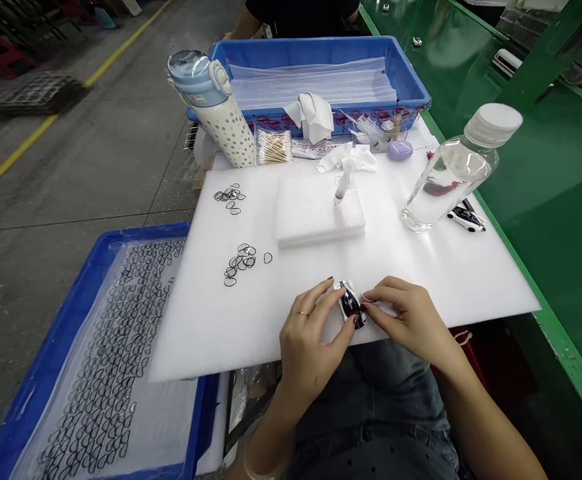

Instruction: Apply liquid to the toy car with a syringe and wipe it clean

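Observation:
My left hand (315, 327) grips a small white and black toy car (351, 305) by its ends, near the front edge of the white foam board (211, 320). Beside the car's right flank, my right hand (405, 313) is closed in a pinch at thumb and forefinger. Something thin and pale shows at those fingertips, too small to name. Thin black rings (241, 261) lie in two loose groups on the board's left. Behind the car, a syringe (342, 187) stands upright in a white foam block (311, 217).
A clear bottle (451, 173) stands at right, near another toy car (467, 217). At the back are a dotted tumbler (221, 123), cotton swabs (274, 147), tissues (313, 119) and a blue bin (321, 48). A blue tray (71, 307) of black rings sits lower left; a person sits beyond.

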